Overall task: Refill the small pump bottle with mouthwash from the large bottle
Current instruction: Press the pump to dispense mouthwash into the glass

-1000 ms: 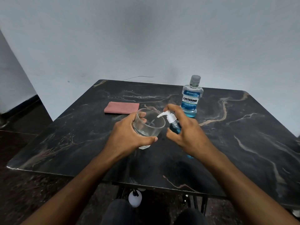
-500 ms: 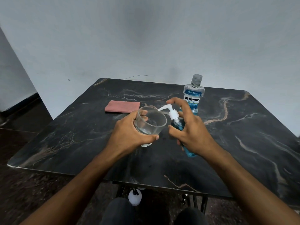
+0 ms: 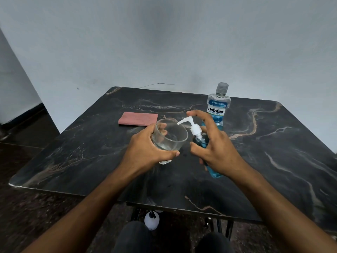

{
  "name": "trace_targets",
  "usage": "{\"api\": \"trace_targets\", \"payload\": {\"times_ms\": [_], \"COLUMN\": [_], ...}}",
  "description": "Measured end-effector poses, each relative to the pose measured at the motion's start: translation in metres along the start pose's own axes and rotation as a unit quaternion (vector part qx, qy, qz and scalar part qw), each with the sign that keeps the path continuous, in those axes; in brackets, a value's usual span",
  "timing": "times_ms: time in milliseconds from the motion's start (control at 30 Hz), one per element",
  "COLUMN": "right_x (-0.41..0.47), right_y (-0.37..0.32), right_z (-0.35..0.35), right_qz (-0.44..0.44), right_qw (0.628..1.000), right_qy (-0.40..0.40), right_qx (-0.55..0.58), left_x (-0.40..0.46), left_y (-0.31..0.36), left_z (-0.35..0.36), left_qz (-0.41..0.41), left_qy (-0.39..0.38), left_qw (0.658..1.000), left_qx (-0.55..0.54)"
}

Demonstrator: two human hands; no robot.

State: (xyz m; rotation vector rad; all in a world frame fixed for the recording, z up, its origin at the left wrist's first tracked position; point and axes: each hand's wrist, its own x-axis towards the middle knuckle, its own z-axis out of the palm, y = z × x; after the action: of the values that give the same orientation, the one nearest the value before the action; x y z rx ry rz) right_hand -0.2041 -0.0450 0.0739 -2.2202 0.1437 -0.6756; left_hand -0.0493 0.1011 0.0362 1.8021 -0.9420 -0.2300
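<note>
My right hand [image 3: 217, 148] grips the small pump bottle [image 3: 201, 141], which holds blue liquid and is tilted to the left. Its white pump head [image 3: 193, 127] points its nozzle over the rim of a clear glass [image 3: 170, 136], and my index finger arches just above the pump top. My left hand [image 3: 145, 148] holds the glass, tilted toward the nozzle, above the table. The large mouthwash bottle [image 3: 218, 106] stands upright and capped behind my right hand, its blue liquid low.
A folded pink cloth [image 3: 138, 118] lies on the black marble table [image 3: 273, 147] at the back left. A white bottle [image 3: 151, 220] stands on the floor under the table's front edge. A grey wall rises close behind the table.
Both hands have shifted slightly. My index finger has lifted off the pump top, and the pump head has risen and leans further over the glass.
</note>
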Motion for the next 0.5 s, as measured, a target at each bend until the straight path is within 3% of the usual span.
{"api": "trace_targets", "payload": {"times_ms": [500], "right_x": [0.0], "right_y": [0.0045], "right_z": [-0.0004], "right_qz": [0.023], "right_qw": [1.0], "right_qy": [0.013], "right_qx": [0.018], "left_x": [0.0006], "left_y": [-0.0027], "left_z": [0.0003], "left_qz": [0.004], "left_qy": [0.001], "left_qw": [1.0], "left_qx": [-0.001]}}
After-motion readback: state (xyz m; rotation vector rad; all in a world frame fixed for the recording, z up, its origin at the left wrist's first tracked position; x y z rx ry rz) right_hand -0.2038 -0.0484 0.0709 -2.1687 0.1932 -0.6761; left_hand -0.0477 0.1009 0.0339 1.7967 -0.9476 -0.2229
